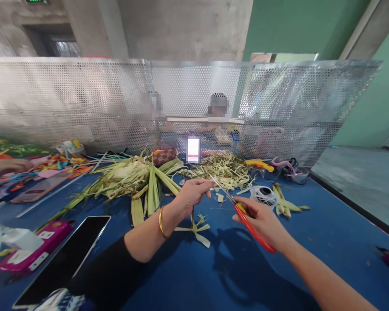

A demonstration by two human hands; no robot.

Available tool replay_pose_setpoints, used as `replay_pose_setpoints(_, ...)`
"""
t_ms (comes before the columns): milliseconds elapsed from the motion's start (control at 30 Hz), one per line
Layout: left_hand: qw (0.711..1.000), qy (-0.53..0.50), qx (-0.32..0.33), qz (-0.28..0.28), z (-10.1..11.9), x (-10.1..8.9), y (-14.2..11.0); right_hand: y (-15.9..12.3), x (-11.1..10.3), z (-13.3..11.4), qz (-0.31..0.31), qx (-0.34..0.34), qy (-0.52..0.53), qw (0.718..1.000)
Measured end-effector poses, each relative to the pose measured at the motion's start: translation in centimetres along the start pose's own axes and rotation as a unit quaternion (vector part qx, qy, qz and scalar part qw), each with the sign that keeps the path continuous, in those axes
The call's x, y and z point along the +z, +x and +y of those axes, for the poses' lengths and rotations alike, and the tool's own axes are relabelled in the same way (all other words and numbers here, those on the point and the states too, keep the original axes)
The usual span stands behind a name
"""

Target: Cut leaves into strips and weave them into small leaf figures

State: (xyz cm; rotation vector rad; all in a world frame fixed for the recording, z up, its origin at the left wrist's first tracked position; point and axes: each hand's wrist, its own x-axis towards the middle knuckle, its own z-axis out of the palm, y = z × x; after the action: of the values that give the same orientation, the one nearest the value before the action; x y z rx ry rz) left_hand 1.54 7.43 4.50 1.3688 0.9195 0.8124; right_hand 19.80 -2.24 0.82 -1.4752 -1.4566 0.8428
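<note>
Right hand (260, 216) curls around red-handled scissors (252, 230) while the left hand (192, 193), pinched tight beside their blades (226, 193) on something too small to identify, should best hold steady, clear of them.

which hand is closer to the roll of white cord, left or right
Right. The right hand, holding the red-handled scissors, is just in front of the roll of white cord; the left hand is farther off, to the roll's left.

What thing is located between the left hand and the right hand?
In the head view, the metal blades of the scissors stretch from the right hand toward the left hand.
</note>
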Motion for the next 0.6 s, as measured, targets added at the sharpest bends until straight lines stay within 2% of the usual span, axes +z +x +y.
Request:
replay_pose_setpoints(200,1.0,-0.006,0.0,-0.005,0.2,0.0,-0.1,0.3,-0.1,-0.3,0.015,-0.009,-0.004,1.0)
replay_pose_setpoints(300,1.0,-0.018,-0.006,-0.008,0.4,-0.1,-0.2,0.4,-0.3,-0.3,0.021,0.009,0.002,1.0)
replay_pose_setpoints(433,0.998,-0.06,-0.02,-0.028,1.2,0.3,-1.1,0.3,-0.1,-0.6,0.056,0.027,0.099,0.993)
replay_pose_setpoints(600,0.987,-0.14,-0.033,-0.071,2.0,1.8,-3.0,-0.7,0.7,-1.8,0.046,0.032,0.23,0.972)
